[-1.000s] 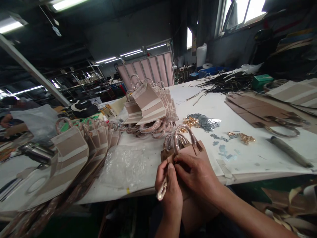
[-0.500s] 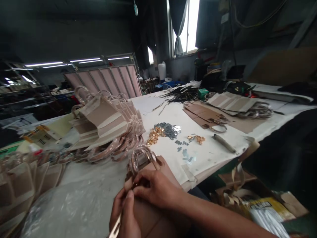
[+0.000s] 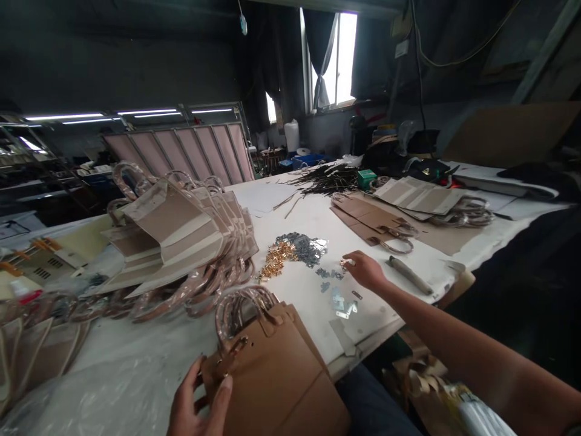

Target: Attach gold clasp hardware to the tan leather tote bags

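Observation:
Brown leather bag panels (image 3: 276, 369) with plastic-wrapped handles (image 3: 231, 315) lean at the table's near edge. My left hand (image 3: 202, 402) grips their left edge, thumb on the front face beside a small metal fitting. Out over the table, my right hand (image 3: 363, 269) has its fingertips pinched at the small gold pieces; what lies between them is too small to make out. Near it lie a gold hardware pile (image 3: 278, 259), a heap of grey metal plates (image 3: 311, 247) and loose silver plates (image 3: 338, 300).
Stacked beige panels with wrapped handles (image 3: 181, 236) fill the left. Brown panels (image 3: 358, 218), a grey tube-like tool (image 3: 410, 275) and a green box (image 3: 367, 178) are on the right. Black strips (image 3: 327, 177) lie farther back. Clear plastic (image 3: 113, 393) covers the near left.
My right hand has left the bag panels and moved forward and right to the small gold pieces. The left hand still holds the panels, now showing more of their front. The view has shifted slightly.

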Motion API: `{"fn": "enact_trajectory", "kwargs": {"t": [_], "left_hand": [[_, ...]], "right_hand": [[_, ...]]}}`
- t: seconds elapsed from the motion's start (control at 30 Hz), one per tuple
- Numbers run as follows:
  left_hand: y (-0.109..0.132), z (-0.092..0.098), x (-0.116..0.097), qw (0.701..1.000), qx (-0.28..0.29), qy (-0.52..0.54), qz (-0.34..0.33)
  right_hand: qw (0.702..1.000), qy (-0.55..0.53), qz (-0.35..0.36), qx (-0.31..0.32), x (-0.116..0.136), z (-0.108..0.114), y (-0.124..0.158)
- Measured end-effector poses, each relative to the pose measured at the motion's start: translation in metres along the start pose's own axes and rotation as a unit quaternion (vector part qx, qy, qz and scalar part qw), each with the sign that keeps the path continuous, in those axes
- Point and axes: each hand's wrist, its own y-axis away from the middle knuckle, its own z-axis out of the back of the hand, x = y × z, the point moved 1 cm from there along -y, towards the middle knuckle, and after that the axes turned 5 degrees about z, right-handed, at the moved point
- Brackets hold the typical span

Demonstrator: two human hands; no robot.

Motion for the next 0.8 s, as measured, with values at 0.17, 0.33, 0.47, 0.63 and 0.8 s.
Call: {"fn": "enact_trajectory", "kwargs": {"t": [0.17,0.33,0.47,0.63,0.8], "left_hand": [[0.001,-0.003,-0.011,0.953,-0.109,-0.142,-0.245],[0.010,-0.003,-0.035,0.888,-0.123,-0.176,-0.407],[0.009,-0.011,-0.050,0.875,-0.066,-0.164,-0.450],[-0.001,-0.025,-0.058,0.861,-0.014,-0.182,-0.474],[-0.011,-0.032,-0.062,0.858,0.026,-0.212,-0.468]], "right_hand": [[0.996,0.049,0.023,0.066,-0.014,-0.012,-0.035],[0.996,0.042,0.041,0.062,-0.022,-0.013,-0.034],[0.999,0.017,0.038,0.033,-0.031,-0.005,-0.020],[1.000,-0.028,0.012,0.006,-0.035,0.005,-0.006],[0.996,-0.087,0.021,-0.015,-0.032,0.014,0.001]]}}
